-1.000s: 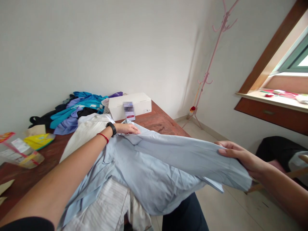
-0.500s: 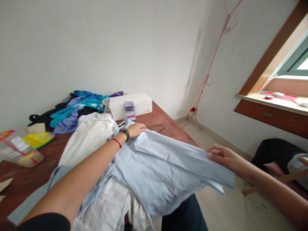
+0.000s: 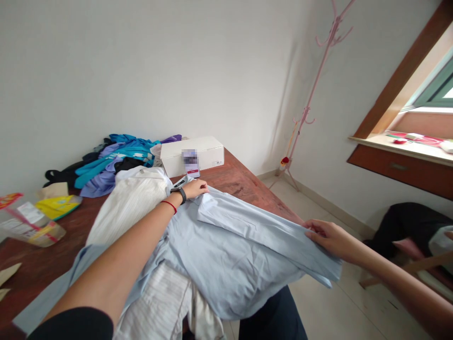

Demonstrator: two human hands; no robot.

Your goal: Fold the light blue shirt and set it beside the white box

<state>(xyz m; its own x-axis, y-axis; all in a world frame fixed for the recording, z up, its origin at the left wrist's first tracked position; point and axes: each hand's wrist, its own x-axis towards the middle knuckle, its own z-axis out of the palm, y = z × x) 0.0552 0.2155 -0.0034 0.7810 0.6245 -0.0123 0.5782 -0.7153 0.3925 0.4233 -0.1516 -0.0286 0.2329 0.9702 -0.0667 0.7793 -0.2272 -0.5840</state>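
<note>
A light blue shirt (image 3: 230,250) is spread over the table's right edge, one sleeve laid out toward the right and part of it hanging off the table. My left hand (image 3: 196,189) is closed on the shirt near its shoulder, close to the dark collar label. At the sleeve's outer part, my right hand (image 3: 327,236) pinches the upper edge of the fabric between thumb and fingers. Beneath the blue shirt lies a white striped garment (image 3: 130,205), showing behind and in front of it.
On the wooden table (image 3: 244,182) stand a white box (image 3: 208,153) and a small card-like packet (image 3: 192,167). Crumpled blue and purple clothes (image 3: 116,158) lie by the wall, with plastic packaging (image 3: 31,219) at left. A pink coat rack (image 3: 316,85) stands in the corner.
Both hands keep their hold on the shirt. My left hand has shifted slightly left, and my right hand's fingers have closed a little further over the sleeve edge.
</note>
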